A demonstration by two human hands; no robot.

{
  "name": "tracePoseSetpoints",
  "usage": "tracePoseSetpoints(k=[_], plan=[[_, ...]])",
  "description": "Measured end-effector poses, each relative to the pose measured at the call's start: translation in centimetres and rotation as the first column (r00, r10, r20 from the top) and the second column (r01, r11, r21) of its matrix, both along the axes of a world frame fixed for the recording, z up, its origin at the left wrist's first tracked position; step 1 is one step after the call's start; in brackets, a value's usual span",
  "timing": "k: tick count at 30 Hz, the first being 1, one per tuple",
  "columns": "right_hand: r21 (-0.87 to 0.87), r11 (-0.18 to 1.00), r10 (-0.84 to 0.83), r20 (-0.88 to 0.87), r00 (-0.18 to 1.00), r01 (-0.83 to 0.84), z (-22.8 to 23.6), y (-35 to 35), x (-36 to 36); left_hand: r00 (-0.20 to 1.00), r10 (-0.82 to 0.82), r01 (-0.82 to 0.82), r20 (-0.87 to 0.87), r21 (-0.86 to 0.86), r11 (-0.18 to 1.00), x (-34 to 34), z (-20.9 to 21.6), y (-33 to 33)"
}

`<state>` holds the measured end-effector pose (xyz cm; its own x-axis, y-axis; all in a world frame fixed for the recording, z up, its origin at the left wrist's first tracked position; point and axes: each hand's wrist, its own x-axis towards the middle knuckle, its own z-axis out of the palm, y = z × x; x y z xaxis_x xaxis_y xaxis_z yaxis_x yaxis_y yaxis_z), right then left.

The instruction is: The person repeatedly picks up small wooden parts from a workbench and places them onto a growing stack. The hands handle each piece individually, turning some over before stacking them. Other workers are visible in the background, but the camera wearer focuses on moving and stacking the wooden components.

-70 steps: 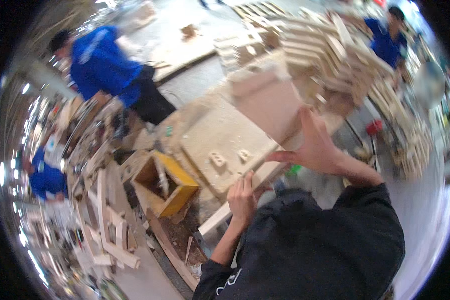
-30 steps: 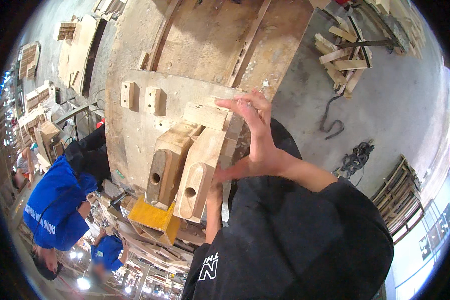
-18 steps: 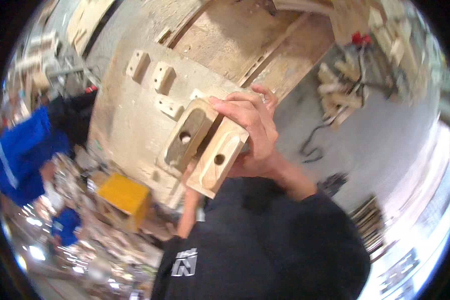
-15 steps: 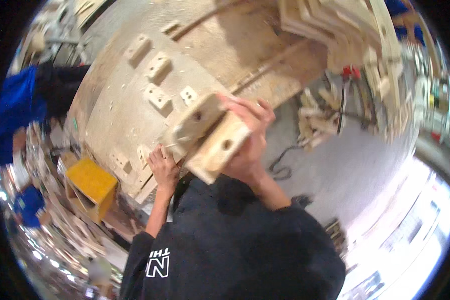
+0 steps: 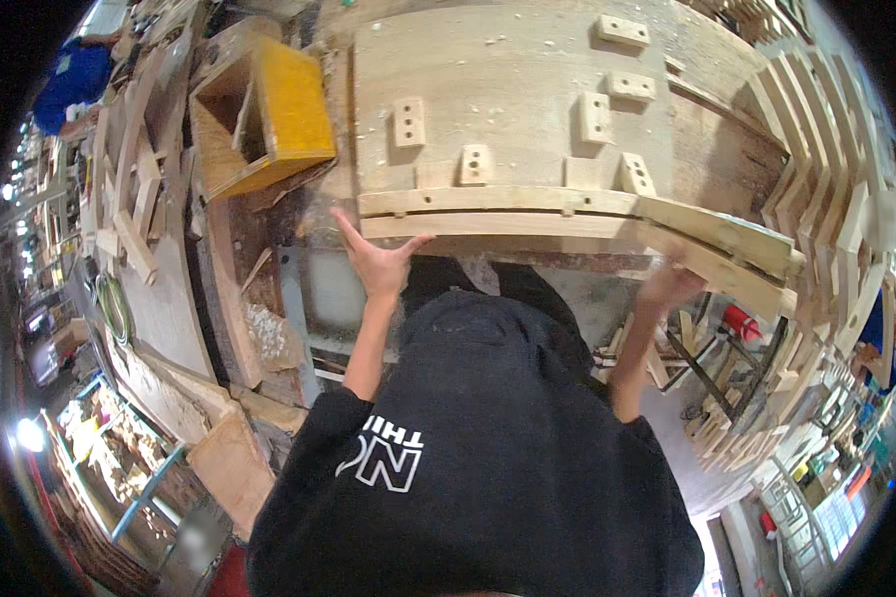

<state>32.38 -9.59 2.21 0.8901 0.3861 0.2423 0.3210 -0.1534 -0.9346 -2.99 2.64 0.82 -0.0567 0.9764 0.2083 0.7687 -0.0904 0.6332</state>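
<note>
Two bent wooden pieces [image 5: 498, 201] lie side by side along the near edge of the pale work board [image 5: 528, 129], a narrow gap between them. Their right-hand section [image 5: 722, 249] angles toward me and reaches past the board's edge. By the left end is my left hand [image 5: 378, 264], open, its thumb and fingers spread wide. My right hand [image 5: 670, 287] is at the underside of the angled section; its fingers are blurred and partly hidden, so its grip cannot be made out. Several small drilled wooden blocks [image 5: 408, 121] stand on the board beyond the pieces.
A yellow-sided wooden box [image 5: 304, 104] stands left of the board. Stacked bent wooden parts [image 5: 816, 149] rise at the right. A red object [image 5: 740, 322] and scrap wood [image 5: 732, 438] lie low on the right. Loose boards [image 5: 139, 214] lean at the far left.
The two wooden pieces, held up tilted in my right hand before, now lie lengthwise at the board's near edge. My hands have moved apart, and the view has turned.
</note>
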Motion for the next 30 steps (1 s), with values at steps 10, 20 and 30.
tracePoseSetpoints(k=[10,20,30], plan=[[0.529,0.846,0.533,-0.837,0.124,-0.068,4.8,-7.7,3.5,0.916,0.151,-0.036,0.371,-0.301,0.953,-5.1,-1.6,-2.4],[0.573,0.710,0.434,-0.813,-0.388,-0.409,10.6,-11.3,0.4,0.237,0.541,-0.141,0.807,-0.523,0.841,-8.4,7.5,0.1],[0.109,0.088,0.991,-0.108,0.076,-0.990,23.6,-2.0,3.7,0.486,-0.082,0.190,0.870,-0.014,0.982,-2.2,13.7,16.1]])
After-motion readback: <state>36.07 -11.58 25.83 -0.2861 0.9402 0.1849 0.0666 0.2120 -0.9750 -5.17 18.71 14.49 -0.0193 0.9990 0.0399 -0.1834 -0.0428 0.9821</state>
